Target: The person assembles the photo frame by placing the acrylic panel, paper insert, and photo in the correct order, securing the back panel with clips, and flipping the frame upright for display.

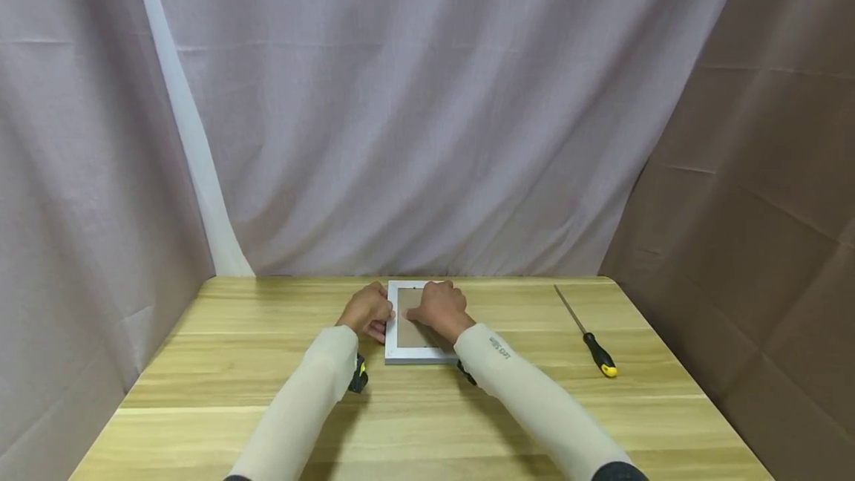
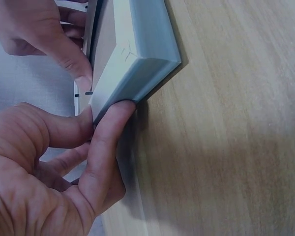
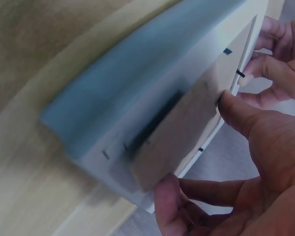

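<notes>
A grey-white picture frame (image 1: 417, 354) lies face down near the far middle of the wooden table (image 1: 267, 362), its brown backing board (image 1: 410, 332) facing up. My left hand (image 1: 366, 310) holds the frame's left edge. In the left wrist view the left hand (image 2: 105, 115) pinches a corner of the frame (image 2: 147, 44) between thumb and finger. My right hand (image 1: 437, 306) rests on the backing with curled fingers. In the right wrist view the right hand (image 3: 201, 147) grips the backing board (image 3: 187, 128) with thumb and a finger, beside small black tabs. The frame's front is hidden.
A screwdriver (image 1: 588, 336) with a black and yellow handle lies on the table to the right of the frame, its tip pointing away. Pale curtains hang behind and to the left, and brown cardboard stands along the right side.
</notes>
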